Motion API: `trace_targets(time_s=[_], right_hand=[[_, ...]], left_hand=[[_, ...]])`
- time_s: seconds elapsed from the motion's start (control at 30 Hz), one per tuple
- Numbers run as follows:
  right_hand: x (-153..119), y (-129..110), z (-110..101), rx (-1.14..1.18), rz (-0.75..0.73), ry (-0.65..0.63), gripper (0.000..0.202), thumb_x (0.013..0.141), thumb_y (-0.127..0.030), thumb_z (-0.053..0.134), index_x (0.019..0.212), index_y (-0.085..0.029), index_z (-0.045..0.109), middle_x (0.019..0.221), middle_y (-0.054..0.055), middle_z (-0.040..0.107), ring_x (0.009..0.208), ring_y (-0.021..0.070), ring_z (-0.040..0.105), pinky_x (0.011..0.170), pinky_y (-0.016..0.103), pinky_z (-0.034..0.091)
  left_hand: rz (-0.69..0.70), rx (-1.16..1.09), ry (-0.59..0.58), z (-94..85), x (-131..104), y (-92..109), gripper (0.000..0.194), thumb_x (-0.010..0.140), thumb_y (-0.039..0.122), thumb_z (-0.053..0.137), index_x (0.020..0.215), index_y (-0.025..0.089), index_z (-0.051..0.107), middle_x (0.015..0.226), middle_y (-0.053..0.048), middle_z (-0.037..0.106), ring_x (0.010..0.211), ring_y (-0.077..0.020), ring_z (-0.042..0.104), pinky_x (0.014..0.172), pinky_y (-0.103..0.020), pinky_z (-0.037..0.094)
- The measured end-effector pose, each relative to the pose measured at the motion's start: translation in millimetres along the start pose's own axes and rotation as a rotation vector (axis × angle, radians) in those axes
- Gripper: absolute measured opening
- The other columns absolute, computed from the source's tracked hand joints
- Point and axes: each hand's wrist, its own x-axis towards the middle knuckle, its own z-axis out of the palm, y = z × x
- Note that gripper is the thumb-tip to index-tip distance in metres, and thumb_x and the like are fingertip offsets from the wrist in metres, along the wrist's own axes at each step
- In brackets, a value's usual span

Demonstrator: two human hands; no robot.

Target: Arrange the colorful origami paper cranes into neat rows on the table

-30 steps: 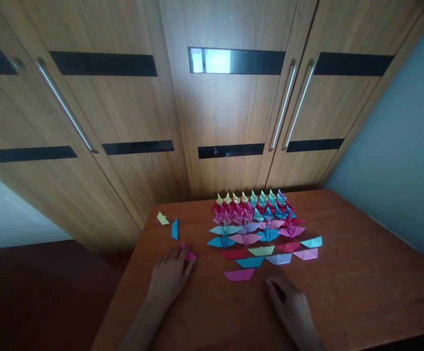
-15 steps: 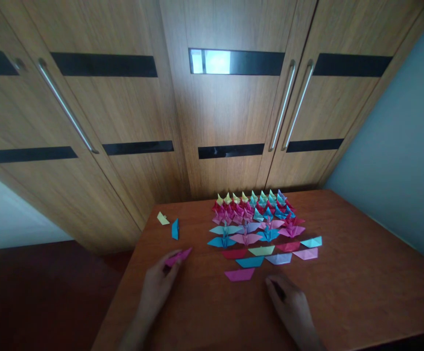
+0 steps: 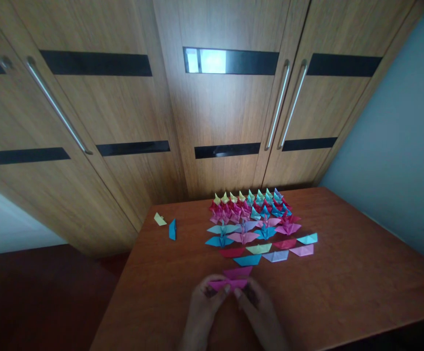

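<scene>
A magenta paper boat (image 3: 219,284) is pinched between both hands near the front of the table. My left hand (image 3: 205,302) grips its left end, thumb in front. My right hand (image 3: 258,304) closes on its right end, thumb also in front. Just behind it lies another magenta paper boat (image 3: 238,271), partly covered. Farther back are rows of flat folded boats, among them a blue one (image 3: 247,260), a lavender one (image 3: 276,256) and a pink one (image 3: 303,250).
Several folded paper cranes (image 3: 250,209) stand in tight rows at the back of the brown table (image 3: 142,292). A pale yellow boat (image 3: 160,219) and a blue boat (image 3: 173,229) lie at the left. Wooden cabinet doors (image 3: 226,107) rise behind the table.
My left hand has brought the magenta boat rightward to the middle. My right hand has moved left and taken hold of its other end. The view has shifted slightly.
</scene>
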Motion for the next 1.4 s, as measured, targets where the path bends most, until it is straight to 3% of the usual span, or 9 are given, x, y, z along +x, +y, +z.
trace_targets(time_s=[0.13,0.3,0.4,0.5,0.67,0.8,0.9,1.03,1.4], right_hand=[[-1,5,-2,-0.024,0.003,0.049,0.032,0.083,-0.049,0.058,0.084,-0.019,0.068,0.082,0.006,0.071,0.076,0.0212,0.065,0.070,0.029,0.052],[-6,8,-9,-0.047,-0.001,0.058,0.032,0.080,-0.050,0.061,0.079,-0.019,0.069,0.081,0.006,0.071,0.077,0.0216,0.065,0.072,0.029,0.051],[-2,10,-17,-0.009,0.031,0.059,0.035,0.078,-0.053,0.061,0.074,-0.019,0.067,0.071,0.003,0.067,0.068,0.0196,0.063,0.063,0.026,0.050],[6,16,-35,-0.024,0.086,0.139,0.039,0.078,-0.057,0.058,0.071,-0.019,0.063,0.057,-0.001,0.059,0.054,0.0161,0.056,0.048,0.023,0.044],[17,25,-83,-0.295,0.008,0.280,0.043,0.080,-0.060,0.053,0.077,-0.018,0.063,0.066,0.004,0.065,0.069,0.0226,0.063,0.060,0.026,0.048],[18,32,-104,-0.656,0.008,0.309,0.039,0.083,-0.056,0.049,0.096,-0.023,0.064,0.073,0.003,0.068,0.066,0.0228,0.065,0.055,0.028,0.047],[20,40,-105,-0.917,-0.023,0.374,0.039,0.084,-0.053,0.049,0.109,-0.026,0.061,0.089,0.006,0.070,0.075,0.0250,0.066,0.059,0.031,0.049],[26,54,-100,-1.054,-0.139,0.460,0.049,0.084,-0.046,0.049,0.123,-0.016,0.050,0.101,0.013,0.066,0.093,0.0294,0.063,0.077,0.039,0.049],[34,62,-90,-1.170,-0.143,0.515,0.045,0.086,-0.045,0.045,0.119,-0.014,0.048,0.096,0.012,0.061,0.089,0.0289,0.058,0.078,0.039,0.045]], left_hand=[[0.037,0.087,-0.095,7.2,-6,-1,0.029,0.072,0.045,0.068,0.081,0.018,0.072,0.079,-0.006,0.072,0.073,-0.0191,0.064,0.067,-0.026,0.048],[0.090,0.208,-0.159,5.1,-4,2,0.022,0.074,0.039,0.065,0.079,0.019,0.073,0.081,-0.006,0.074,0.077,-0.0206,0.066,0.073,-0.028,0.049],[0.120,0.280,-0.192,2.6,-2,4,0.019,0.076,0.035,0.063,0.079,0.019,0.072,0.079,-0.005,0.073,0.076,-0.0202,0.065,0.070,-0.027,0.048],[0.180,0.370,-0.161,-6.6,1,4,0.018,0.080,0.033,0.057,0.081,0.021,0.071,0.076,-0.003,0.071,0.073,-0.0187,0.065,0.069,-0.025,0.048],[0.250,0.552,-0.054,-34.7,5,-2,0.016,0.082,0.028,0.054,0.083,0.024,0.069,0.075,-0.001,0.072,0.074,-0.0184,0.066,0.072,-0.025,0.047],[0.256,0.600,-0.033,-45.3,4,-8,0.017,0.082,0.026,0.053,0.086,0.024,0.069,0.078,-0.001,0.073,0.074,-0.0186,0.067,0.071,-0.025,0.049],[0.273,0.611,-0.048,-43.7,2,-10,0.018,0.084,0.027,0.052,0.088,0.025,0.070,0.082,-0.001,0.073,0.077,-0.0186,0.067,0.074,-0.025,0.049],[0.284,0.628,-0.069,-42.0,2,-9,0.018,0.085,0.026,0.051,0.087,0.024,0.069,0.083,-0.001,0.073,0.078,-0.0183,0.067,0.074,-0.025,0.049],[0.326,0.658,-0.081,-42.3,2,-9,0.019,0.087,0.026,0.050,0.089,0.024,0.069,0.086,-0.001,0.073,0.081,-0.0176,0.067,0.076,-0.024,0.048]])
